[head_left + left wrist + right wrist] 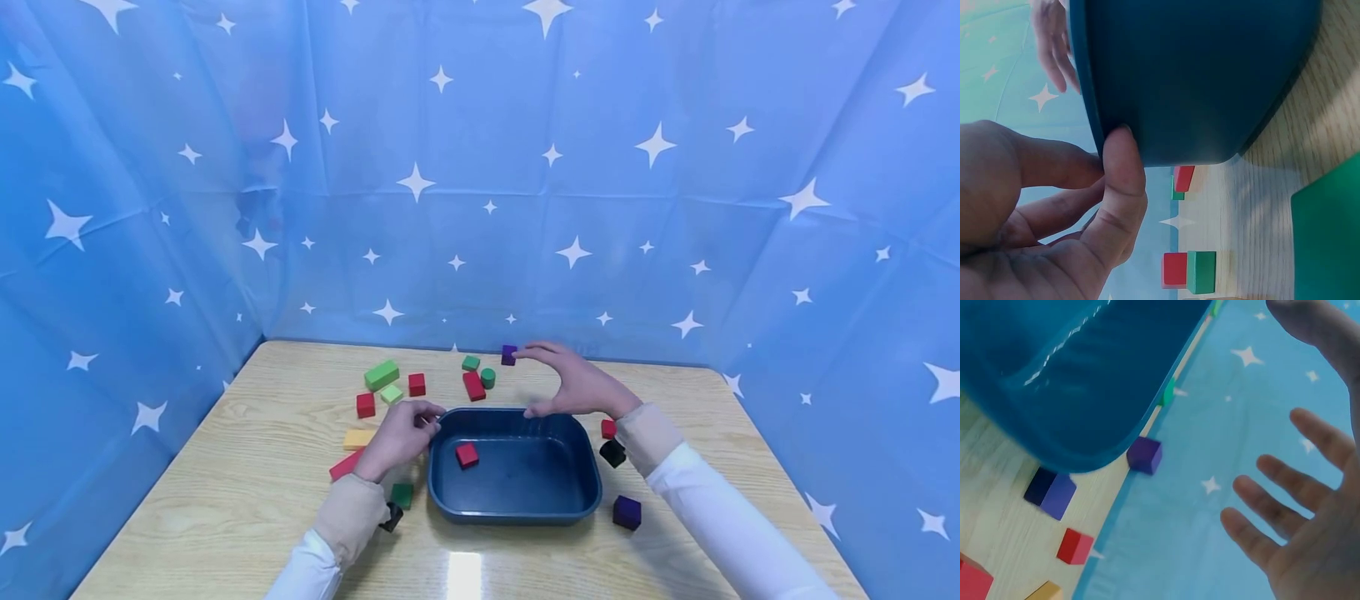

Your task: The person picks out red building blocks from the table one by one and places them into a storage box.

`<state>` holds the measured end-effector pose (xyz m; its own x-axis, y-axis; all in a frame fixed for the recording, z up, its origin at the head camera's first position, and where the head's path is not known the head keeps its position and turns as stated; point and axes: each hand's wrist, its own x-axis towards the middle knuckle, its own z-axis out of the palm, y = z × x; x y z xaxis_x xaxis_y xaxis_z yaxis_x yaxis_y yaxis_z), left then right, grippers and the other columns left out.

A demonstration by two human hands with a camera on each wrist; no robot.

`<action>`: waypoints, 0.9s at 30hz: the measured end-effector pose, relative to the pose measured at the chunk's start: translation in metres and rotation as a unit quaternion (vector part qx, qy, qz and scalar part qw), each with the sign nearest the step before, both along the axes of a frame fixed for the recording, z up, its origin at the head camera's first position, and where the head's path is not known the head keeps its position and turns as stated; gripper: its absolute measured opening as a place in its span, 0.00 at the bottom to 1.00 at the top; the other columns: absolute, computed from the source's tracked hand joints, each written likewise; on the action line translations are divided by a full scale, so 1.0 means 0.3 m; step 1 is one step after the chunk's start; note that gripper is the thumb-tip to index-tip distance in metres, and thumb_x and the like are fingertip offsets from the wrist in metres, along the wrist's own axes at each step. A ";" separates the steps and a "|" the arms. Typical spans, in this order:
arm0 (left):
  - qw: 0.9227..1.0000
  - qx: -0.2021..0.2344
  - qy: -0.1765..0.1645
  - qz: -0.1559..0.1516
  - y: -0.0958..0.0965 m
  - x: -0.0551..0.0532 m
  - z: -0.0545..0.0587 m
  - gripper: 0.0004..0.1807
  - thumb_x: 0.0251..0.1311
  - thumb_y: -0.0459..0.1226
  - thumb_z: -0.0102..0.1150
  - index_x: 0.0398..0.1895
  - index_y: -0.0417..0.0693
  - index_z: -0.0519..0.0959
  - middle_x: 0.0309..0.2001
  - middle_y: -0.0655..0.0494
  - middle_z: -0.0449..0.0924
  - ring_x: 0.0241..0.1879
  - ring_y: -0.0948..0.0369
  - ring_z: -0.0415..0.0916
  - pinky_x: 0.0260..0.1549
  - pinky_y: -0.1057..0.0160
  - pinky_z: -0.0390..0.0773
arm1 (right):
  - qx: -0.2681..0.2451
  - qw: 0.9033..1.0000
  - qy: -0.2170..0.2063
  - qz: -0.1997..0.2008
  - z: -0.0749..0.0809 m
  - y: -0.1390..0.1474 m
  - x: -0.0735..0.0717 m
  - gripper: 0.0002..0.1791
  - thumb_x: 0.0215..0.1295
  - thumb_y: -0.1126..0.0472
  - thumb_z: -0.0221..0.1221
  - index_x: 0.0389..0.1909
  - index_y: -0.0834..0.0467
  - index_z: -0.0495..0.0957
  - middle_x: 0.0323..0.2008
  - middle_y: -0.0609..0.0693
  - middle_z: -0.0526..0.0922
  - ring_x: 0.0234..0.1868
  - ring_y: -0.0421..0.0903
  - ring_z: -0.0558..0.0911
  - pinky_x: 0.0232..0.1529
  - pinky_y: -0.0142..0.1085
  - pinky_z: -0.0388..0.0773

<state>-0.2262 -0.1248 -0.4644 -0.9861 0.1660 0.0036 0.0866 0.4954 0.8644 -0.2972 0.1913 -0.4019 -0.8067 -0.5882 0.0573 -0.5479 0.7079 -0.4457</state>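
A dark blue plastic tub (517,492) with rounded corners stands on the table, with one red block (467,455) inside, left of its middle. My left hand (402,435) is at the tub's back left corner. In the left wrist view, its thumb and fingers (1124,165) pinch the tub's rim, one side inside and one outside. Over the back right rim hovers my right hand (581,385), fingers spread and holding nothing. The right wrist view shows its fingers (1279,506) apart from the tub.
Behind the tub lie a purple cube (509,355), a green cylinder (488,378) and a red block (474,386). Several red, green and yellow blocks lie to the left, including a light green one (382,375). Right are a black block (612,453) and a dark purple cube (627,512).
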 end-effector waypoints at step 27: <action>1.000 -0.004 -0.003 0.000 -0.006 -0.007 -0.002 0.13 0.67 0.29 0.60 0.54 0.40 0.84 0.38 0.49 0.83 0.30 0.59 0.77 0.27 0.62 0.82 | 0.005 0.992 -0.055 -0.111 -0.151 0.135 -0.259 0.60 0.51 0.34 0.74 0.81 0.50 0.56 0.80 0.63 0.49 0.77 0.70 0.55 0.67 0.70 0.65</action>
<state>-0.2283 -0.1264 -0.4651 -0.9861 0.1663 -0.0038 0.0812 0.5017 0.8612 -0.3748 0.2319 -0.4472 -0.9176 -0.3952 -0.0436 -0.3259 0.8106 -0.4865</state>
